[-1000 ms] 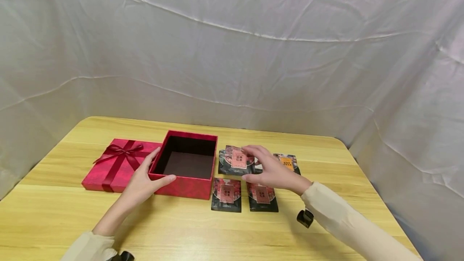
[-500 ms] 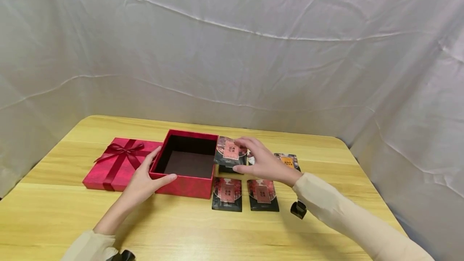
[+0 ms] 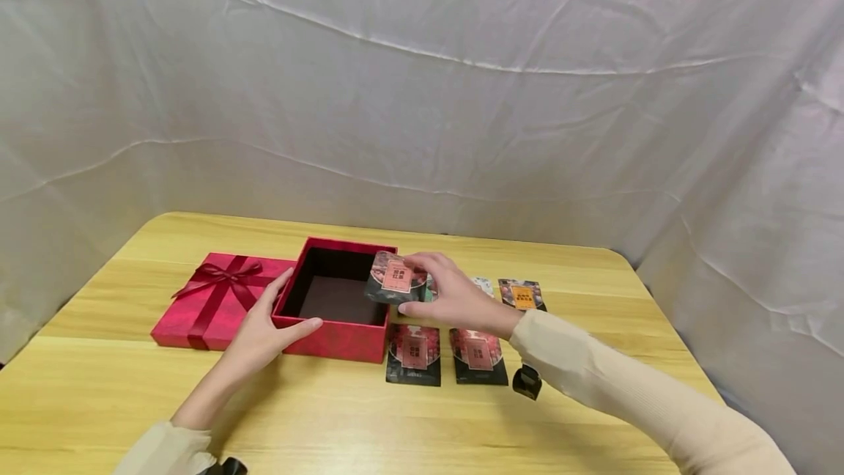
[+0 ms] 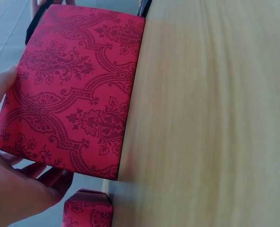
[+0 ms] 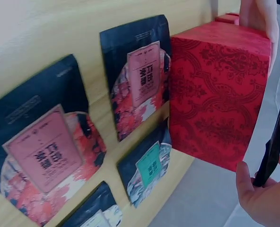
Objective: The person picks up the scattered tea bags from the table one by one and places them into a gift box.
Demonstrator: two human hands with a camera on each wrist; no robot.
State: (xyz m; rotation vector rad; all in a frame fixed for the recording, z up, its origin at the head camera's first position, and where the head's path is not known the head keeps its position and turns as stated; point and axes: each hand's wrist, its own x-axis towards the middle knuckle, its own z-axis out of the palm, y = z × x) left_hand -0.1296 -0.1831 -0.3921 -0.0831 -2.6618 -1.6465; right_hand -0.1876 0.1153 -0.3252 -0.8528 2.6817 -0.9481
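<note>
My left hand (image 3: pixel 267 332) grips the left side of an open red patterned gift box (image 3: pixel 343 343), its thumb over the front rim. In the left wrist view, the thumb and fingers span the box's front wall (image 4: pixel 69 90). The dark inside of the box looks bare. My right hand (image 3: pixel 455 299) pinches a black tea sachet (image 3: pixel 395 277) with a pink label at its right edge. That sachet overlaps the box's right rim in the head view. From the right wrist camera the sachet (image 5: pixel 275 137) appears almost edge-on between thumb and fingers.
Left of the box lies its red lid (image 3: pixel 187 321) with a ribbon bow. Two pink-labelled sachets (image 3: pixel 413 356) lie at the front right. Behind them are a green-labelled sachet (image 5: pixel 149 165), a partly hidden white-labelled one (image 3: pixel 484 286) and an orange-labelled one (image 3: pixel 523 295).
My right hand has carried the pink-labelled sachet up and left, from over the back-row sachets to the box's right rim. My left hand and the box have stayed put.
</note>
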